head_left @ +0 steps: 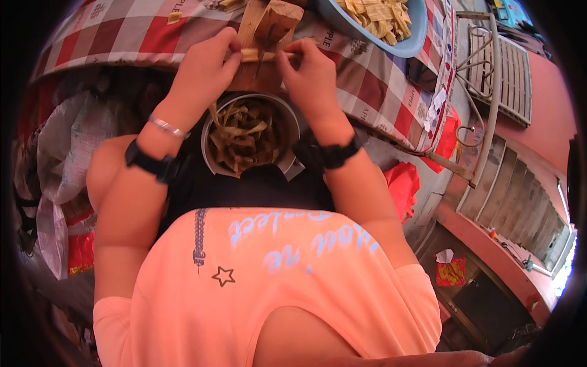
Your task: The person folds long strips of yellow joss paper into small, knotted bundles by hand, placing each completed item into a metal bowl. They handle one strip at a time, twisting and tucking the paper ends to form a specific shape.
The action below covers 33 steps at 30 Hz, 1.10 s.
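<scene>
A pale yellow, fibrous strip [263,56] is stretched between my two hands across a wooden block fixture [247,27]. My left hand [208,64] pinches its left end between thumb and fingers, and my right hand [309,69] pinches the right end. Thin upright metal pieces on the fixture stand by the middle of the strip; their exact shape is hard to tell. Below my hands, a round, light-coloured bucket [205,151] holds brownish strips and peelings [247,133]. At the upper right, a blue plastic basin [415,43] holds many yellow pieces [378,18].
The table has a red-and-white checked cloth [380,91], with a few yellow scraps [174,18] on it. A dark object [421,74] lies near its right edge. Plastic bags [75,142] are at the left, red bags [403,188] at the right, beside a metal frame [493,91].
</scene>
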Tool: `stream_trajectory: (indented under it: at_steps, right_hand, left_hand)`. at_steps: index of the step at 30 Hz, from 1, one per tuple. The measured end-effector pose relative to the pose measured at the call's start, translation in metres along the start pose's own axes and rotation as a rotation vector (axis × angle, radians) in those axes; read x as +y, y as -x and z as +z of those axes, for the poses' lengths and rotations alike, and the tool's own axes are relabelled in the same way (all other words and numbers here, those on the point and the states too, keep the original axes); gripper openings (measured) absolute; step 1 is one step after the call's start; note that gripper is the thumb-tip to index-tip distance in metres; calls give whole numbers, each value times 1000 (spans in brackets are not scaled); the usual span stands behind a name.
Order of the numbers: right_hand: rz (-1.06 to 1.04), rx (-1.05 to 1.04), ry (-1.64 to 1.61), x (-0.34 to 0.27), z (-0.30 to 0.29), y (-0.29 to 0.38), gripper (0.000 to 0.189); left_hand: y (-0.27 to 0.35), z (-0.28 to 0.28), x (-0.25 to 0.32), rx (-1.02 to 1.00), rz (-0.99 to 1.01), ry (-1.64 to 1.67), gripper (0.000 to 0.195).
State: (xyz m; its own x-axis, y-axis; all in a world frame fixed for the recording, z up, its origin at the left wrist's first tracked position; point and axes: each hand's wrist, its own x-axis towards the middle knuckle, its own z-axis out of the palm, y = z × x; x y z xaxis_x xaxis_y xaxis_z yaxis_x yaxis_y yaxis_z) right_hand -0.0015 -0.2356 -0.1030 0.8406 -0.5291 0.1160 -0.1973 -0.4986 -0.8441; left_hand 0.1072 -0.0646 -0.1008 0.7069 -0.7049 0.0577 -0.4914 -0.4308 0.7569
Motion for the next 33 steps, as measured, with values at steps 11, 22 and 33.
stream_trajectory:
  at_steps: [11,22,33]
  right_hand:
    - [-157,-297,-388,-48,-24,60,37]
    - [212,-239,-1438,-56,-98,57,41]
    - [93,89,-1207,-42,-178,65,34]
  left_hand:
    - [52,-4,69,-56,108,699,34]
    - [84,21,90,-110,132,385,27]
    - [101,-7,53,-479,-350,762,20]
